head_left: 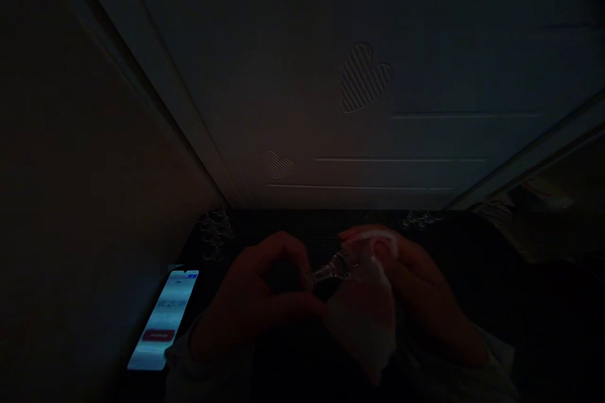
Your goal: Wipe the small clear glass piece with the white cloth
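The scene is very dark. My left hand point(258, 302) and my right hand point(418, 293) meet low in the middle of the view. Between their fingertips a small shiny, glassy object point(331, 271) catches the light; my left fingers pinch one end of it. My right hand holds a pale, thin plastic bag or cloth point(366, 315) that hangs down from the fingers next to the shiny object. What the object is cannot be made out.
A lit phone point(163, 321) lies at the lower left beside my left wrist. Small clear glinting pieces point(215, 230) lie on the dark surface behind the hands, with more at the right point(418, 220). A pale panel with striped heart shapes point(363, 75) rises behind.
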Demonstrator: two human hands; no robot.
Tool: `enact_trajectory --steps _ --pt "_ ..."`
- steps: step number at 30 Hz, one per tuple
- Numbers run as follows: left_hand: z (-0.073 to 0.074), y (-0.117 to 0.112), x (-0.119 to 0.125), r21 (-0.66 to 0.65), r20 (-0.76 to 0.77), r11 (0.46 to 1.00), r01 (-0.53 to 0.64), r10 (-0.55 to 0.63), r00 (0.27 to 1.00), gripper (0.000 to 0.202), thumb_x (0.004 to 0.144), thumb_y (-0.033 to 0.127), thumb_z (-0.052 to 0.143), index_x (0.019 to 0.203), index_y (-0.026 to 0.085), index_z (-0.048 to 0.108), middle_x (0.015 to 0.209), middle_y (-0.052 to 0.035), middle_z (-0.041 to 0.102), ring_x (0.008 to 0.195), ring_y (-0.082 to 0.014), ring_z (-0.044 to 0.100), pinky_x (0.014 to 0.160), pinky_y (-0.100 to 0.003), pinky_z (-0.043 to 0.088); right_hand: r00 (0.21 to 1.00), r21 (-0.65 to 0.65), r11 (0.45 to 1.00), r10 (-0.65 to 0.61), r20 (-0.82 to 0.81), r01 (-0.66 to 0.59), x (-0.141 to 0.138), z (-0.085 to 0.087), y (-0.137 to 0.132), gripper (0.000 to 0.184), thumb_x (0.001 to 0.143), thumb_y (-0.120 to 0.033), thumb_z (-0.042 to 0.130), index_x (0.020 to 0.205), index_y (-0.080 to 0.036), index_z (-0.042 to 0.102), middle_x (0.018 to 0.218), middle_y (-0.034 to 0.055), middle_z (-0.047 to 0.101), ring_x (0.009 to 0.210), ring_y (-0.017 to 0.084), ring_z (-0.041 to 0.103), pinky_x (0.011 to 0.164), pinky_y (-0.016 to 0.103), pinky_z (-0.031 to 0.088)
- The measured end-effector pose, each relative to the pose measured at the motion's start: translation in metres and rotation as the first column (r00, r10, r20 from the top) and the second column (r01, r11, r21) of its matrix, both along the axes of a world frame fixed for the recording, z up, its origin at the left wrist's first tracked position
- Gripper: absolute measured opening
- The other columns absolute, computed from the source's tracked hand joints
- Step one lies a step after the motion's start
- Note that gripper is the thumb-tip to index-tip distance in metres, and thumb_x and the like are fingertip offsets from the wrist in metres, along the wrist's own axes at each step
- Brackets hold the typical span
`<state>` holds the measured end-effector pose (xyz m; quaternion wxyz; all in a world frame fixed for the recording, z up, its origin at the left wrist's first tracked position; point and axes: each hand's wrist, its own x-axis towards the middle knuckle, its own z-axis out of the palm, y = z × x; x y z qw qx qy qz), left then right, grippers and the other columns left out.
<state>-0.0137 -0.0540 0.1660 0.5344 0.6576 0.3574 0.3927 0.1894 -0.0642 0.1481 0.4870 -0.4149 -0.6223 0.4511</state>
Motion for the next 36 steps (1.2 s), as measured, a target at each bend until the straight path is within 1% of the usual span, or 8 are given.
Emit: enact_trajectory --steps 6,13,18,22,25,28,32,36 --pt "-0.002 -0.001 -0.002 -0.013 -0.015 1.000 -0.019 0.019 1.000 0.034 0.063 0.046 0.074 0.073 0.018 0.057 0.070 -0.0006 0.057 0.067 -0.0155 0.053 0.064 -0.028 0.042 0.999 0.029 0.999 0.031 0.024 -0.032 0.001 0.000 0.000 0.016 0.087 -0.024 0.052 0.093 -0.027 0.066 0.083 -0.0024 0.068 0.072 0.012 0.063 0.062 0.018 0.048" --pt "0.007 -0.001 0.000 -0.019 -0.084 0.998 -0.056 0.054 0.995 0.030 0.065 0.043 0.072 0.075 0.018 0.059 0.071 -0.0011 0.059 0.067 -0.0162 0.055 0.067 -0.028 0.044 0.998 0.027 0.999 0.025 0.064 -0.027 0.005 0.001 0.001 0.009 0.080 -0.027 0.058 0.077 -0.021 0.064 0.071 -0.0002 0.064 0.062 0.014 0.059 0.054 0.021 0.046" --pt "0.010 -0.003 0.001 0.056 -0.114 0.993 -0.099 0.105 0.988 0.021 0.070 0.033 0.069 0.086 0.020 0.064 0.074 0.0006 0.063 0.072 -0.0162 0.058 0.071 -0.026 0.045 0.994 0.025 1.000 0.003 0.106 -0.006 0.005 0.003 0.000 0.008 0.080 -0.024 0.057 0.078 -0.021 0.063 0.069 -0.0001 0.064 0.059 0.013 0.058 0.051 0.021 0.045" --pt "0.004 0.002 0.000 0.119 -0.253 0.988 -0.094 0.122 0.960 0.022 0.081 0.029 0.058 0.102 0.023 0.063 0.088 -0.0001 0.067 0.081 -0.0154 0.061 0.074 -0.024 0.045 0.992 0.032 0.999 -0.021 0.128 0.017 0.005 0.005 -0.001 0.006 0.080 -0.023 0.057 0.081 -0.021 0.063 0.072 -0.0010 0.064 0.062 0.013 0.059 0.053 0.020 0.044" --pt "-0.010 0.015 0.002 0.116 -0.334 0.993 -0.005 0.044 0.942 0.028 0.086 0.027 0.051 0.112 0.021 0.059 0.101 -0.0020 0.067 0.091 -0.0160 0.061 0.081 -0.026 0.045 0.981 0.007 1.000 0.010 0.193 -0.012 0.006 0.000 0.005 0.008 0.082 -0.024 0.055 0.083 -0.021 0.062 0.075 -0.0008 0.064 0.065 0.013 0.059 0.055 0.020 0.044" --pt "-0.030 0.031 0.010 0.163 -0.418 0.980 0.115 -0.037 0.908 0.026 0.088 0.024 0.046 0.109 0.019 0.060 0.107 -0.0039 0.066 0.097 -0.0165 0.060 0.086 -0.028 0.043 0.942 -0.003 0.999 0.040 0.334 -0.041 0.007 -0.013 0.019 0.010 0.083 -0.025 0.053 0.082 -0.019 0.060 0.072 -0.0015 0.061 0.065 0.013 0.057 0.057 0.022 0.042" --pt "-0.061 0.049 0.023 0.275 -0.608 0.939 0.204 0.005 0.794 0.018 0.084 0.020 0.051 0.091 0.014 0.066 0.091 -0.0070 0.068 0.088 -0.0202 0.060 0.082 -0.032 0.044 0.904 -0.043 0.996 0.084 0.419 -0.073 0.007 -0.035 0.039 0.015 0.085 -0.027 0.049 0.078 -0.016 0.057 0.069 -0.0019 0.057 0.063 0.013 0.054 0.058 0.023 0.040" --pt "-0.100 0.066 0.032 0.320 -0.515 0.925 0.206 -0.013 0.857 0.016 0.081 0.014 0.054 0.089 0.016 0.068 0.105 -0.0072 0.066 0.102 -0.0205 0.056 0.091 -0.032 0.040 0.909 -0.026 0.997 0.077 0.409 -0.072 0.008 -0.056 0.055 0.019 0.085 -0.031 0.048 0.076 -0.017 0.057 0.070 -0.0015 0.057 0.066 0.013 0.053 0.060 0.023 0.040"
